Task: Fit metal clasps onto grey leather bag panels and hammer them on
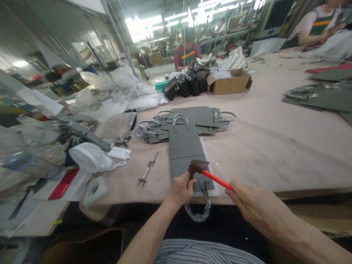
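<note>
My right hand [247, 203] is closed around the red handle of a claw hammer [217, 179]. The dark hammer head is just above my left hand [181, 190], whose fingers are pinched together over the grey bag panel [184, 146]. Whatever those fingers hold is hidden by the hammer head and the fingers themselves. The panel lies flat, lengthwise before me, on a white sheet [216, 191]. One plastic-wrapped handle [198, 219] hangs over the table's front edge; another wrapped handle [180, 118] rests at the panel's far end.
Behind the panel lie more grey bag pieces [205, 115]. Calipers [145, 172] and a small metal rod [155, 157] are to the left, near a white fan [89, 157]. Black bags [189, 82] and a cardboard box [229, 83] stand farther back. Co-workers sit beyond the table [253, 143].
</note>
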### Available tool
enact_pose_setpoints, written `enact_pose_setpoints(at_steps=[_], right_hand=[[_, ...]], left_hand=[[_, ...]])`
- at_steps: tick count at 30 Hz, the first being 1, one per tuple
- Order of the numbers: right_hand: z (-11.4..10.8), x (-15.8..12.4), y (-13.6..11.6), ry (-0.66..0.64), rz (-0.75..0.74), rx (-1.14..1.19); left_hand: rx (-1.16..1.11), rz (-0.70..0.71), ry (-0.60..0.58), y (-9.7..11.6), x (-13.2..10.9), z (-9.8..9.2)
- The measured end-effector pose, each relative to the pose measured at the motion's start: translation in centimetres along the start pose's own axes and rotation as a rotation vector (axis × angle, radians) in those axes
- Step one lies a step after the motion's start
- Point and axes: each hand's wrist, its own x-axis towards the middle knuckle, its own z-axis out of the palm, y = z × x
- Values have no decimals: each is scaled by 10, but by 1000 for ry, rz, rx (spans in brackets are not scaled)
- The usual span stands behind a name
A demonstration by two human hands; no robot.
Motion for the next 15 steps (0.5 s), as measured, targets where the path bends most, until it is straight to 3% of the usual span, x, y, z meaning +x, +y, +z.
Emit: enact_pose_setpoints(at_steps=[2,6,8,10,12,13,15], right_hand=[[-13,3,-5,28,-10,-16],[-23,7,-18,411,67,6],[-15,5,-19,362,43,-30],[-8,3,-15,119,-10,-61],[-10,2,-12,-2,-6,-61],[-13,3,-12,36,17,-53],[-21,5,-15,260,105,-46]], left_hand=[[1,-7,-11,-2,-1,2],[37,9,-15,-6,-3,4],[51,21,-17,-6,-3,4],[58,28,-17,-5,-3,3],[57,32,-25,-4,-3,3],[56,29,-26,-3,-2,3],[56,19,-26,-3,-1,3]])
